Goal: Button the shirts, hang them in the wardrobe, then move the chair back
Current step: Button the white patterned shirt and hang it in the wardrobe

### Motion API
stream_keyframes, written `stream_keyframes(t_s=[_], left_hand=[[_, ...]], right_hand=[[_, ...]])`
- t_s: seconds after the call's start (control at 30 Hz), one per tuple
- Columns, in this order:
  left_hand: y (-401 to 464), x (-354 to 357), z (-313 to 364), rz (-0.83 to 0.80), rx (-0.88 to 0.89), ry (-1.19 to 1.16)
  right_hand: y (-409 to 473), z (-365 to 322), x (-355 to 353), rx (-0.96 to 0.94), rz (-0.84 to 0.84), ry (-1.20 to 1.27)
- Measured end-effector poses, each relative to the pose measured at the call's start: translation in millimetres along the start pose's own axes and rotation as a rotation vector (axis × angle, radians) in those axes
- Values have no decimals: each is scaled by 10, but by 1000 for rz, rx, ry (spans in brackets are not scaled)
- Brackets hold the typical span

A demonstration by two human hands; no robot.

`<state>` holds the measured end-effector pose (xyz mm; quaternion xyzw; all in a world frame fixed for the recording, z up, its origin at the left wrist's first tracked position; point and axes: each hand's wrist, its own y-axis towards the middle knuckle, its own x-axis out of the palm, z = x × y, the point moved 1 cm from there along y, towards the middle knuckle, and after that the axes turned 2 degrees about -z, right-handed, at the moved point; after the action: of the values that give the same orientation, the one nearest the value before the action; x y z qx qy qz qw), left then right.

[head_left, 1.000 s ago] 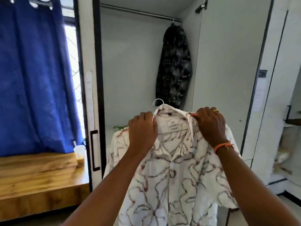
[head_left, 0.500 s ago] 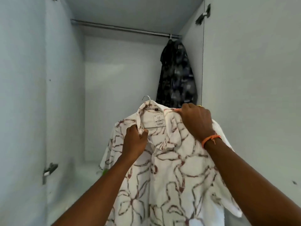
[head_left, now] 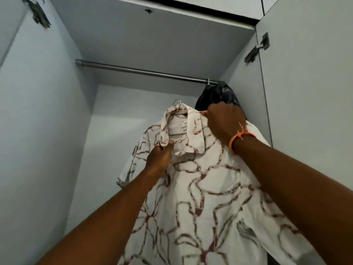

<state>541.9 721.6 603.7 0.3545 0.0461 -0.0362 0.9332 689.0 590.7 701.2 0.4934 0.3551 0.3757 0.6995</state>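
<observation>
Grey wardrobe [head_left: 47, 131] walls enclose a steel rail [head_left: 145, 72] overhead.

The rail [head_left: 145, 72] runs bare from its left end to the dark garment [head_left: 215, 96] hanging at the far right, against the wardrobe wall [head_left: 246, 77].

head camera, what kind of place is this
Most likely the inside of a wardrobe in a home. A metal rail runs across it under the top panel, a dark shirt already hangs at its right end, and door hinges sit on the side panels.
</observation>
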Motion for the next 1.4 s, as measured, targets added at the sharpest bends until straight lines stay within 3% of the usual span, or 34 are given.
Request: stream_keyframes(t_s=[0.37, 0.63, 1.1, 1.4], left_hand=[[1819, 431, -361, -183, 266, 113], [2506, 577, -615, -244, 228, -51], [2870, 800, -683, -246, 225, -49], [2558, 1258, -609, -266, 238, -91]], right_hand=[[1341, 29, 1009, 138, 49, -143], [1959, 130, 1487, 190, 169, -197], [2378, 332, 1820, 99, 128, -280], [1787, 334, 1599, 216, 308, -67]])
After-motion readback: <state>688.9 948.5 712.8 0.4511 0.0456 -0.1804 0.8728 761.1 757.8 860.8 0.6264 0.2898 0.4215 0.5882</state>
